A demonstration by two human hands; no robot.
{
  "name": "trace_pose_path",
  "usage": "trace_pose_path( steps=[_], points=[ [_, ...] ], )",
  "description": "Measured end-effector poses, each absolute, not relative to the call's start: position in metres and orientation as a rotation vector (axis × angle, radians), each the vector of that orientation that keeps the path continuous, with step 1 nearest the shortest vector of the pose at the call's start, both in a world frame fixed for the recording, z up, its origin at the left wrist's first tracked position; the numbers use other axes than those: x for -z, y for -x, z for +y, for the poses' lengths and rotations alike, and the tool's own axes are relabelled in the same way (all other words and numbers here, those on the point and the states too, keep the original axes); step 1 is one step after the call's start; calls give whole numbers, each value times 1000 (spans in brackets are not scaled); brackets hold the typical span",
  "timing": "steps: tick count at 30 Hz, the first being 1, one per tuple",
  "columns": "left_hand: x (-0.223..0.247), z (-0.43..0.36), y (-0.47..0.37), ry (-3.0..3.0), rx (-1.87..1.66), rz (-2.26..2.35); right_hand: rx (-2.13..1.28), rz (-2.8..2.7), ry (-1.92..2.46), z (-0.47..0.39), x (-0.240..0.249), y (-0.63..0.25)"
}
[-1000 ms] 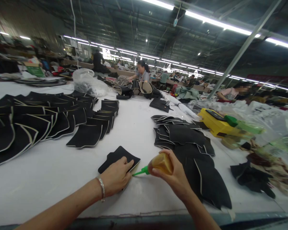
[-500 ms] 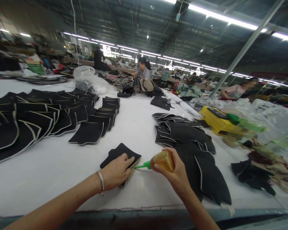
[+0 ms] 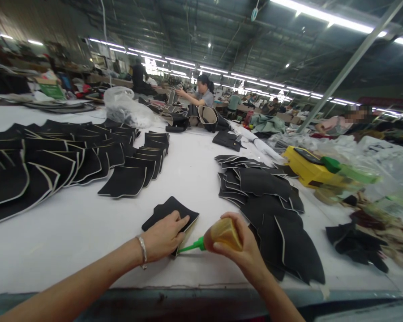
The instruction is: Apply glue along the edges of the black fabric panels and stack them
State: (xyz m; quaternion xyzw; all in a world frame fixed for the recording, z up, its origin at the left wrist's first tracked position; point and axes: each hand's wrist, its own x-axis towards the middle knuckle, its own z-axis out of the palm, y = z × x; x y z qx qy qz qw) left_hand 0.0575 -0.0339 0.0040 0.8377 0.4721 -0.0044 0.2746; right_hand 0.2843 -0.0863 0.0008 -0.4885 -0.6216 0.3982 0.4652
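Observation:
My left hand point(image 3: 163, 236) lies palm down on a black leather-like piece point(image 3: 169, 206) with a pale edge, fingers spread and pressing it against the white tabletop point(image 3: 191, 174). My right hand point(image 3: 244, 247) is wrapped round a squeeze bottle point(image 3: 224, 234) of amber liquid, probably glue. The bottle is tilted on its side, and its thin green nozzle point(image 3: 193, 244) points left. The tip meets the piece's near right edge, just below my left hand. That hand hides part of the piece.
Overlapping black pieces point(image 3: 53, 165) fan out on the left. More black pieces point(image 3: 272, 197) are piled beside my right hand. Farther right are a yellow box point(image 3: 305, 167), plastic bags point(image 3: 383, 161) and dark scraps point(image 3: 352, 241). Across the table, a person point(image 3: 204, 94) handles something.
My right hand has drawn the bottle slightly left and toward me, so the nozzle tip slid down the piece's edge to its near corner. My left hand keeps its place on the piece.

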Motion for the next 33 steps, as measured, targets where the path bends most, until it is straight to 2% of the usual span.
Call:
trace_pose_path(
  steps=[5,10,16,22,33],
  points=[
    [-5,-34,-58,-2250,11,1274,-876,-1545,1215,-85,-1,-287],
    [-4,-36,-58,-2254,28,1292,-1022,-1570,1149,-86,0,-289],
    [-4,-36,-58,-2252,8,1298,-883,-1612,1159,-83,-3,-292],
    [-5,-35,-59,-2258,25,1297,-1016,-1586,1119,-88,4,-290],
    [-6,-35,-60,-2245,34,1285,-616,-1577,1257,-65,1,-309]
  ],
)
